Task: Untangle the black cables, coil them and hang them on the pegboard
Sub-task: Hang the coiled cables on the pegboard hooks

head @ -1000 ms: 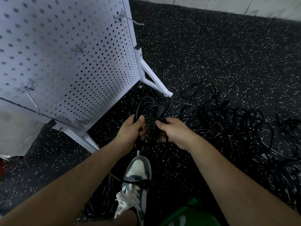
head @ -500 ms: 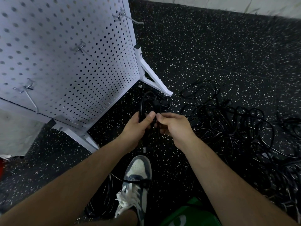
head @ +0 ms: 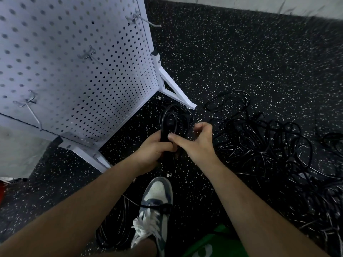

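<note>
A coiled black cable (head: pixel 171 120) stands up in front of me, its loops rising above my fists. My left hand (head: pixel 155 150) grips the coil's lower part, fingers wrapped round it. My right hand (head: pixel 197 143) is beside it with curled fingers and its thumb against the coil; whether it pinches a strand is hidden. A plug end (head: pixel 168 175) dangles below the hands. The white pegboard (head: pixel 74 67) stands at the left with bare metal hooks (head: pixel 89 54).
A big tangle of black cables (head: pixel 269 151) covers the speckled floor on the right. Another coil (head: pixel 113 230) lies by my sneaker (head: pixel 156 206). The pegboard's white foot (head: pixel 178 93) juts out just behind the held coil.
The hands came together on the coil, then my right hand shifted right and lifted its fingers. The coil now stands higher above my left fist.
</note>
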